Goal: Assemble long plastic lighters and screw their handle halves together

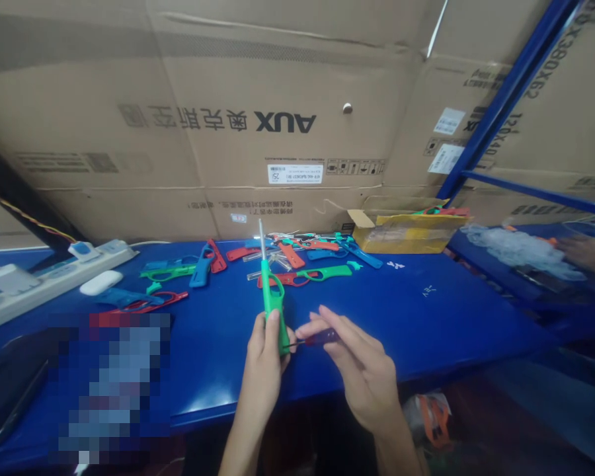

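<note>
A: In what way are the hands occupied?
B: By the left hand, wrapped closely around it, the green lighter is held near the middle of the front edge of the tabletop. By the right hand, with fingers half bent, the screwdriver is lightly pinched.
A: What could go wrong?
B: If the screwdriver is tilted, its tip could slip, and the left hand could be scratched. Whether the tip is seated cannot be told.

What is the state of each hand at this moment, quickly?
Left hand: closed, holding the green lighter.
Right hand: holding the screwdriver by its handle, fingers partly extended.
</note>
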`<state>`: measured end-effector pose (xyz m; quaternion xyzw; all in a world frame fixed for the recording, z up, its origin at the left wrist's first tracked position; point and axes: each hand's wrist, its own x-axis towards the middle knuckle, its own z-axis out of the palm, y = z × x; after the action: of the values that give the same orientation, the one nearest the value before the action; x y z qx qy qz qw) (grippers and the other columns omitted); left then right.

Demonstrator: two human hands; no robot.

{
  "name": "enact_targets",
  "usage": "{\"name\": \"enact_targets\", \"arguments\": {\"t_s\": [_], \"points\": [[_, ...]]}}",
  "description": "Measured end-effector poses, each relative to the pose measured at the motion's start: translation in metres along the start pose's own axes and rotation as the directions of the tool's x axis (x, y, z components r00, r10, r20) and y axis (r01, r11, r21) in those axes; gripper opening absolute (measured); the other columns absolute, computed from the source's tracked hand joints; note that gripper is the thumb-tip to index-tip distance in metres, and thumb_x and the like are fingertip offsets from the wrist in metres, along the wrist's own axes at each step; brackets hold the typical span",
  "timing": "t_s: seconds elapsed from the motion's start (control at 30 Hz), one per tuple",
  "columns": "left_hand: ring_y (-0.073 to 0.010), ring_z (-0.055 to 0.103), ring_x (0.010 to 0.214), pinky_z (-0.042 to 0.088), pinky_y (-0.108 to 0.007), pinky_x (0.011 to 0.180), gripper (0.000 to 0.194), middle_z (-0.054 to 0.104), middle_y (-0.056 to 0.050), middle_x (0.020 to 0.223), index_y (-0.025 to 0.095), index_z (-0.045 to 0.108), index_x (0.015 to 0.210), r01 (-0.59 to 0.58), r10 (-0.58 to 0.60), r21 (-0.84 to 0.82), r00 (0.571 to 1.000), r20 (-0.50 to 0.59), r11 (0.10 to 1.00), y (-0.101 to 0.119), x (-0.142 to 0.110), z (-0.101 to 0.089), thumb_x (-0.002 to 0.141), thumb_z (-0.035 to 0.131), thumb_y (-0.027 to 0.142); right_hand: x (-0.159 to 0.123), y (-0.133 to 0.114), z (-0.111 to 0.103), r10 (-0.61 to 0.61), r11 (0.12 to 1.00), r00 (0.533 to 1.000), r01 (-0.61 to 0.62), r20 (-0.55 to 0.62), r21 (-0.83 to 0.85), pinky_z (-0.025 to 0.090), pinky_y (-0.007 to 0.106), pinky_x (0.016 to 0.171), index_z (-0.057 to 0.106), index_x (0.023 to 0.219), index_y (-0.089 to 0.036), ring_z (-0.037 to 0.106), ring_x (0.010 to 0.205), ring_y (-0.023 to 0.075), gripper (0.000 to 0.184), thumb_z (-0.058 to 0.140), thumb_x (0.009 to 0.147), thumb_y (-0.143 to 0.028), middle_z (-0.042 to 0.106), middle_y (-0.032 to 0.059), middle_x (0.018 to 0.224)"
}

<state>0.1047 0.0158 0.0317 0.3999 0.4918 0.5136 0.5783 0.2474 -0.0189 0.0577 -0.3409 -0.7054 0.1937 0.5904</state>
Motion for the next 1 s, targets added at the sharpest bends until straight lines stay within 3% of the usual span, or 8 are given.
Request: {"name": "enact_targets", "arguments": {"t_s": [0.13, 0.3, 0.4, 0.5, 0.7, 0.77, 0.9, 1.0], "points": [[-0.0077, 0.045, 0.052, 0.036, -0.015, 0.046, 0.043, 0.053, 0.005, 0.067, 0.021, 0.050, 0.088, -0.018, 0.017, 0.021, 1.000, 0.024, 1.000, -0.001, 0.000, 0.000, 0.092, 0.053, 0.064, 0.001, 0.007, 0.004, -0.036, 0.998, 0.976, 0.024, -0.216, -0.061, 0.057, 0.036, 0.093, 0.065, 0.132, -0.035, 0.069, 0.089, 0.0152, 0.048, 0.068, 0.090, -0.010, 0.073, -0.0014, 0.095], [-0.0088, 0.047, 0.055, 0.038, -0.016, 0.050, 0.041, 0.053, 0.005, 0.068, 0.021, 0.050, 0.090, -0.042, 0.041, 0.032, 0.999, 0.035, 0.999, -0.002, -0.001, 0.001, 0.094, 0.051, 0.062, -0.008, 0.008, 0.003, 0.013, 0.997, 0.998, -0.017, -0.054, -0.074, 0.058, 0.037, 0.094, 0.048, 0.148, -0.032, 0.068, 0.107, 0.0179, 0.055, 0.054, 0.098, -0.009, 0.069, 0.0053, 0.126], [-0.0099, 0.049, 0.059, 0.041, -0.017, 0.054, 0.041, 0.054, 0.004, 0.069, 0.021, 0.050, 0.086, -0.059, 0.057, 0.045, 0.997, 0.043, 0.997, -0.001, -0.001, 0.001, 0.095, 0.049, 0.061, -0.012, 0.011, 0.007, 0.004, 0.999, 0.990, -0.008, -0.141, -0.033, 0.057, 0.036, 0.094, 0.053, 0.142, -0.033, 0.069, 0.101, 0.0166, 0.055, 0.059, 0.095, -0.006, 0.074, 0.0013, 0.110], [-0.0102, 0.047, 0.057, 0.038, -0.017, 0.051, 0.044, 0.053, 0.004, 0.067, 0.021, 0.049, 0.084, -0.050, 0.049, 0.034, 0.998, 0.032, 0.998, 0.001, -0.001, 0.001, 0.095, 0.047, 0.063, -0.010, 0.016, 0.008, -0.046, 0.997, 0.960, 0.027, -0.275, -0.072, 0.057, 0.033, 0.090, 0.068, 0.122, -0.033, 0.068, 0.093, 0.0156, 0.045, 0.070, 0.087, -0.005, 0.073, -0.0025, 0.094], [-0.0107, 0.049, 0.058, 0.037, -0.017, 0.052, 0.045, 0.053, 0.004, 0.066, 0.022, 0.051, 0.087, -0.031, 0.031, 0.042, 0.999, 0.008, 0.999, 0.001, -0.001, 0.000, 0.096, 0.044, 0.065, -0.008, 0.006, -0.010, 0.084, 0.982, 0.996, -0.086, -0.020, -0.171, 0.057, 0.035, 0.097, 0.050, 0.147, -0.033, 0.068, 0.111, 0.0168, 0.053, 0.049, 0.099, -0.008, 0.070, 0.0044, 0.127], [-0.0106, 0.048, 0.058, 0.038, -0.018, 0.053, 0.045, 0.053, 0.004, 0.066, 0.021, 0.050, 0.084, -0.036, 0.036, 0.048, 0.999, 0.015, 0.998, 0.000, 0.000, 0.000, 0.096, 0.044, 0.064, -0.007, 0.004, -0.012, 0.066, 0.987, 0.997, -0.071, -0.042, -0.145, 0.055, 0.039, 0.103, 0.055, 0.142, -0.034, 0.068, 0.111, 0.0169, 0.051, 0.052, 0.098, -0.008, 0.074, 0.0015, 0.118], [-0.0117, 0.048, 0.059, 0.039, -0.020, 0.055, 0.045, 0.053, 0.003, 0.066, 0.021, 0.050, 0.082, -0.053, 0.051, 0.074, 0.998, 0.024, 0.996, -0.003, -0.001, 0.000, 0.097, 0.044, 0.063, -0.005, 0.007, -0.010, -0.054, 0.992, 0.987, 0.035, -0.151, -0.124, 0.051, 0.046, 0.108, 0.071, 0.119, -0.033, 0.071, 0.089, 0.0157, 0.036, 0.071, 0.089, -0.013, 0.075, -0.0037, 0.091], [-0.0133, 0.051, 0.063, 0.042, -0.023, 0.061, 0.044, 0.053, 0.002, 0.068, 0.021, 0.051, 0.083, -0.092, 0.085, 0.116, 0.994, 0.064, 0.989, -0.004, -0.004, 0.002, 0.098, 0.043, 0.061, -0.007, 0.006, -0.006, -0.050, 0.982, 0.991, 0.027, -0.122, -0.186, 0.053, 0.048, 0.105, 0.066, 0.130, -0.032, 0.070, 0.104, 0.0203, 0.041, 0.067, 0.093, -0.016, 0.075, 0.0014, 0.104]]}}
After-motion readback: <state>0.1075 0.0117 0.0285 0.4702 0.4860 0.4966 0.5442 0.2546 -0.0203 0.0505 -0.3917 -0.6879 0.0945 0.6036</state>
